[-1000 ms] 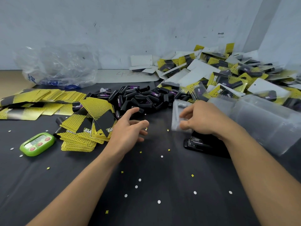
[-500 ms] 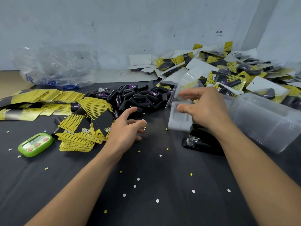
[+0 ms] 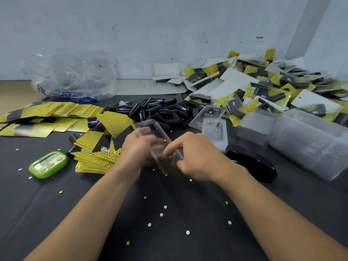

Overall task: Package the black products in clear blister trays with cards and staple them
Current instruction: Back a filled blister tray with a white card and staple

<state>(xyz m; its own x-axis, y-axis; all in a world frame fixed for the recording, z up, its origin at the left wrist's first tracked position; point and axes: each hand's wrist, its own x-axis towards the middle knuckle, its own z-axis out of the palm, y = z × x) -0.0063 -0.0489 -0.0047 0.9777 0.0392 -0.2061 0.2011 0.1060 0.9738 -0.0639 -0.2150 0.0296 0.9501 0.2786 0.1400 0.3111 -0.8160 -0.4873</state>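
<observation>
The likeliest slip is with the clear blister tray (image 3: pixel 162 146) itself. It looks thin and springy, and both hands work it in the air over the middle of the bench (image 3: pixel 197 210). The left hand (image 3: pixel 139 147) curls its fingers round the tray's far left side. The right hand (image 3: pixel 195 159) pinches its near end. The picture is blurred there, so I cannot tell exactly how the fingers lie.

Pulled unevenly, the shell could buckle or spring out of the grip, I judge, and land among the loose cards (image 3: pixel 99 147) just left of it. The stapler (image 3: pixel 252 164) lies just right of the right hand, near enough to be knocked.

The held tray looks empty, with no product or card in it yet. A long stack of trays (image 3: pixel 308 144) lies on its side near the bench's right edge. Beyond the hands, the black products (image 3: pixel 160 112) sit in a loose heap toward the far edge. The finished packs (image 3: pixel 263 85) pile up at the far right corner; those lying face up show a product over a card. A crumpled plastic bag (image 3: pixel 71 76) sits at the far left, and what it holds is unclear.
</observation>
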